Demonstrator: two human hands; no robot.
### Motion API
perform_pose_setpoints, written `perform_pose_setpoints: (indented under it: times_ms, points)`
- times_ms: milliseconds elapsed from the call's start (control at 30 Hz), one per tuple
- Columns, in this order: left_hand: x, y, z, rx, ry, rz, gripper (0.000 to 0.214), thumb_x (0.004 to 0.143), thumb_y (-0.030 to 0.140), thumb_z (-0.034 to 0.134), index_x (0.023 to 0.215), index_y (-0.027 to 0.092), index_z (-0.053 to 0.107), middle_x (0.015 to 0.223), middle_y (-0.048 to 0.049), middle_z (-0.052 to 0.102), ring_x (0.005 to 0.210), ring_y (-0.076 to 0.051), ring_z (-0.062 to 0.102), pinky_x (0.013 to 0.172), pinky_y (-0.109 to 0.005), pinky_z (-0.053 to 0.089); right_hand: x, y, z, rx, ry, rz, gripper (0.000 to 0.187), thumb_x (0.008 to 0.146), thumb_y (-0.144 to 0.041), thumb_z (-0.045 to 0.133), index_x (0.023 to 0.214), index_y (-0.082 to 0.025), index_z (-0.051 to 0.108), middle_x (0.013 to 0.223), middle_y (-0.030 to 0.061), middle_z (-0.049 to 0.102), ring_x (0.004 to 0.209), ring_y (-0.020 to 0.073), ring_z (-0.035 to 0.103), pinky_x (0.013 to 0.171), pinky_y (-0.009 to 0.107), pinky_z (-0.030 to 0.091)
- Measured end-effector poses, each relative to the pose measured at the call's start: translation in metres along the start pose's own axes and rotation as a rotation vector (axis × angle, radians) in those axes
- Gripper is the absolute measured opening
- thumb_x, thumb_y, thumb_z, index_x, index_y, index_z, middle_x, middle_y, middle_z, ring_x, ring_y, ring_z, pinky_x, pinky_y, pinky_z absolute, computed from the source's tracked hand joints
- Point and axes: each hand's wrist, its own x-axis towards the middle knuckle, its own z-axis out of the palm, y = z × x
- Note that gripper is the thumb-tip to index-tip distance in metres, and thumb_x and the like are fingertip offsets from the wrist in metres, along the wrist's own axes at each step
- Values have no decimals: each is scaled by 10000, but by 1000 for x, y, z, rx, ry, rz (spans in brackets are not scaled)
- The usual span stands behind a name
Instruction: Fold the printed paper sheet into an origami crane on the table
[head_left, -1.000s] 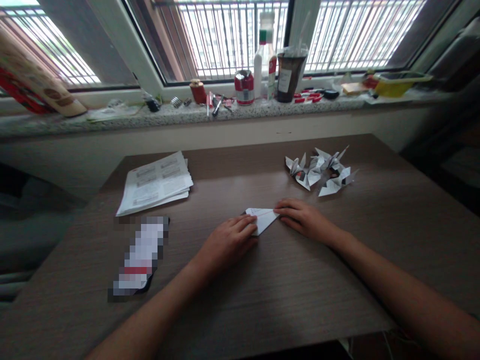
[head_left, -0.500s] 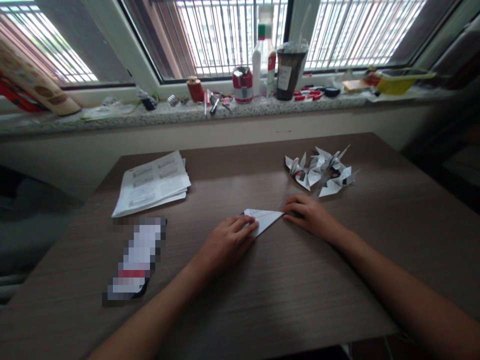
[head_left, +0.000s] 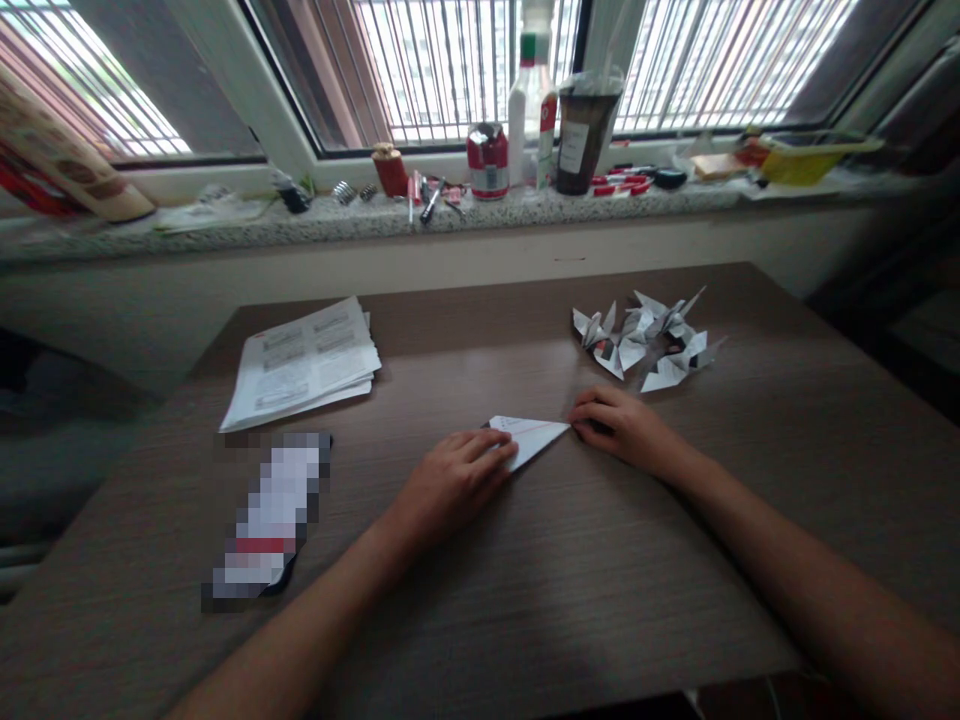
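Observation:
A small white paper, folded into a flat triangle, lies on the brown wooden table. My left hand lies palm down with its fingers flat on the paper's left end. My right hand rests on the table with curled fingers, its fingertips touching the paper's pointed right tip. A pile of several folded paper cranes sits beyond my right hand.
A stack of printed sheets lies at the back left of the table, and a blurred-out flat object lies in front of it. The stone windowsill behind holds a can, a bottle, a cup and small items.
My right hand has slid right along the fold, from lying over the paper's right end to its very tip. My left hand has stayed pressed on the left end.

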Motion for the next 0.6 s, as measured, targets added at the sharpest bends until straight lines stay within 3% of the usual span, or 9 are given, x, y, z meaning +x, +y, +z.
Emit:
perform_pose_setpoints:
  times_ms: [133,333,600]
  points:
    - [0,0,-1,-37,28,-21,306,1079,249,527,1357,216,650,1371,-112,679,1221,-276,660,1014,-509,568,0,-1,1,45,0,9,176,992,-254,639,1141,-231,731,1084,107,690,1013,257,681,872,420,593]
    - [2,1,-2,-114,83,-51,291,1074,211,517,1322,194,668,1330,-105,712,1218,-259,675,1021,-494,574,1,1,5,49,-1,0,134,1021,-261,612,1035,-223,740,1036,97,685,967,244,673,854,423,590]
    - [1,1,-2,-142,70,-61,222,1055,221,571,1248,197,678,1338,-94,712,1230,-259,679,1044,-506,572,-1,-2,0,52,16,25,154,1019,-233,589,1063,-221,736,1063,102,684,997,250,675,865,430,594]
